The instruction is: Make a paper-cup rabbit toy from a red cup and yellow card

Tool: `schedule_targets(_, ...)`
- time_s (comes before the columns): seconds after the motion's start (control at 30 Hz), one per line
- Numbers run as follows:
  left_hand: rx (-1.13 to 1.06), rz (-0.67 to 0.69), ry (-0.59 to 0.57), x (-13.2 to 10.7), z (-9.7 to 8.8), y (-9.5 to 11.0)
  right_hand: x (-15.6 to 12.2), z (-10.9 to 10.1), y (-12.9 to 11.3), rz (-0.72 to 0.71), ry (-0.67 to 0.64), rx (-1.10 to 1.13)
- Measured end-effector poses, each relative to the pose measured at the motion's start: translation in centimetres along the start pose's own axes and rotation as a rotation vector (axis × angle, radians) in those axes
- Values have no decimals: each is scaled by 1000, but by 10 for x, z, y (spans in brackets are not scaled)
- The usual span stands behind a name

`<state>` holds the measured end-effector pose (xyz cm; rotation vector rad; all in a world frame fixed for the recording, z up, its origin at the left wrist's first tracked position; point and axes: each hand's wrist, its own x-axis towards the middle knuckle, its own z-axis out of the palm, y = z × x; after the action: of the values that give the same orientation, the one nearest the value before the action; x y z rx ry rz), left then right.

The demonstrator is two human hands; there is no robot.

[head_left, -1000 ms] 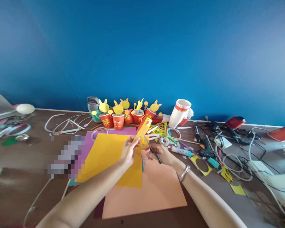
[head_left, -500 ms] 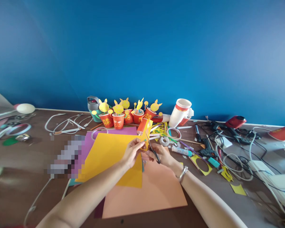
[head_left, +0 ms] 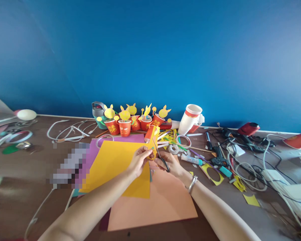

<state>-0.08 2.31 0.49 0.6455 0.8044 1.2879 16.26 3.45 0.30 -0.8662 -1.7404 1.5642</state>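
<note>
Brown bench (head_left: pixel 22 160), left end: tape rolls (head_left: pixel 24 136) and a white cable (head_left: pixel 65 131). Next, a purple card sheet (head_left: pixel 89 160) under a yellow card sheet (head_left: pixel 112 167).

Centre: left hand (head_left: pixel 139 161) pinches a narrow yellow card strip (head_left: pixel 153 139), held upright above the sheets; right hand (head_left: pixel 169 164) is closed around the black-handled scissors (head_left: pixel 163 163), blades reaching the strip. The hands are close together, not touching. The strip looks light, thin and fairly stiff, though likely to flex and crease; best held by its edges, clear of the blades.

Behind: red paper cups (head_left: pixel 124 128) topped with yellow rabbit cut-outs. Below: a peach card sheet (head_left: pixel 163 204). Right: a glue gun (head_left: pixel 218 159) among tangled cables (head_left: pixel 251 170).
</note>
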Motion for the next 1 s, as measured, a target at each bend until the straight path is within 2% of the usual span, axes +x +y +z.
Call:
schedule_targets(0.27,-19,-15,-13,1,0,1,-1,1,2,15,7,18)
schedule_targets(0.53,-15,-42,-1,1,-1,1,1,4,3,23,42,163)
schedule_targets(1.0,-13,-54,19,1,1,3,0,3,2,29,37,130)
